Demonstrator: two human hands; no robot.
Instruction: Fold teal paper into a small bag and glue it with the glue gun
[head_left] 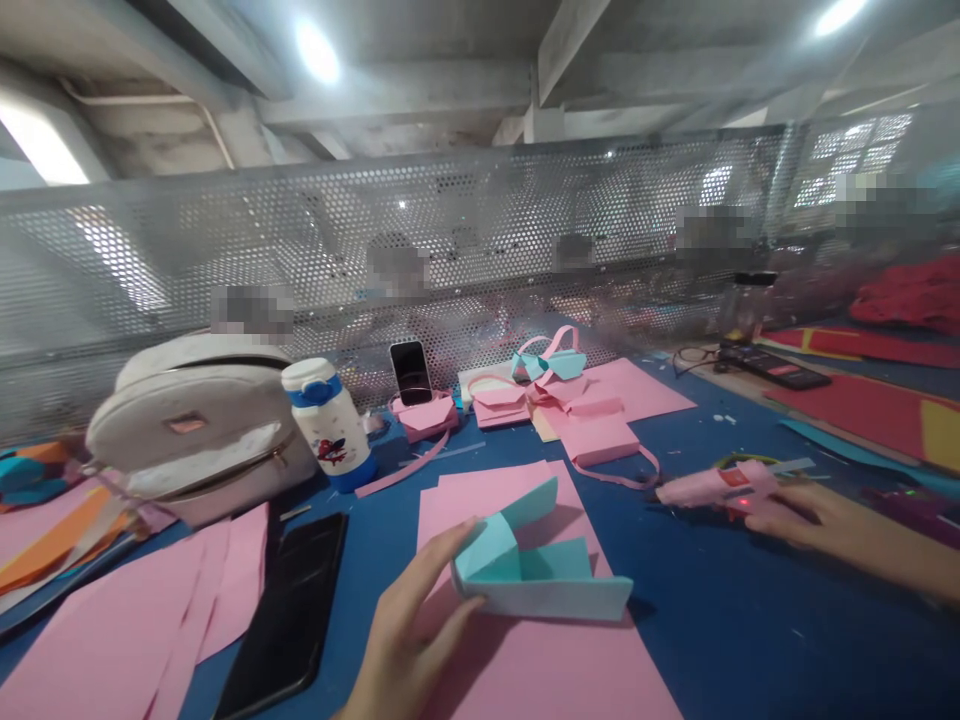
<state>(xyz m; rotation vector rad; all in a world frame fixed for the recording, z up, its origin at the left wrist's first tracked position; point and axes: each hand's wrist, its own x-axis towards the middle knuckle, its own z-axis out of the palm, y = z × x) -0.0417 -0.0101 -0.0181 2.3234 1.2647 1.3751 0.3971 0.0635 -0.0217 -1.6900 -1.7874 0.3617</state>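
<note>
A folded light-blue paper piece is held at its left end by my left hand, thumb in front and fingers behind. Its flaps stand open toward the right, over stacked pink paper sheets. On the right, my right hand is wrapped round the handle of a pink glue gun, which has a small red light and a clear stick at its back. The gun's nozzle points left. Small pink paper bags with strap handles lie beyond the sheets, beside a light-blue one.
At the left are a white backpack, a bottle, a black tablet-like slab and pink sheets. A phone stands by the perforated metal screen. Red paper and a black device lie right.
</note>
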